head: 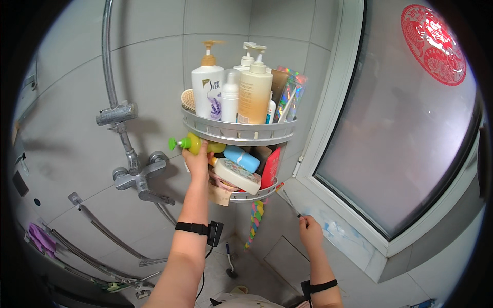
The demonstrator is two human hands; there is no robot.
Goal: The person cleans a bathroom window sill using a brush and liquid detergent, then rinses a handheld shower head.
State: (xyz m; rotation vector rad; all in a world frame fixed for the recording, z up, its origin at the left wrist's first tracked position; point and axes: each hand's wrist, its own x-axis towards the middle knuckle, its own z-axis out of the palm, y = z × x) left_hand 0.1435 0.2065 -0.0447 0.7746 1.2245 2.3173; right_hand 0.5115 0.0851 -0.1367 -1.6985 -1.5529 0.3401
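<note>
My left hand (pixel 198 158) is closed around a yellow-green pump bottle (pixel 195 143) with a green pump head, lying sideways at the left end of the lower basket (pixel 246 197) of a metal corner shelf. Beside it in that basket are a light-blue bottle (pixel 242 158), a white patterned bottle (pixel 238 175) and a red packet (pixel 271 168). My right hand (pixel 310 230) grips the dark handle end of a thin, long tool (pixel 290 203), whose kind I cannot tell; it points up and left toward the basket's right end, below the window.
Pump bottles (pixel 208 90) and a hairbrush (pixel 188 100) stand in the upper basket (pixel 238 131). A chrome shower mixer (pixel 140 175) is on the left wall. A framed window (pixel 400 115) is at right. A colourful braided strand (pixel 255 223) hangs below the shelf; a long-handled brush (pixel 230 265) is lower down.
</note>
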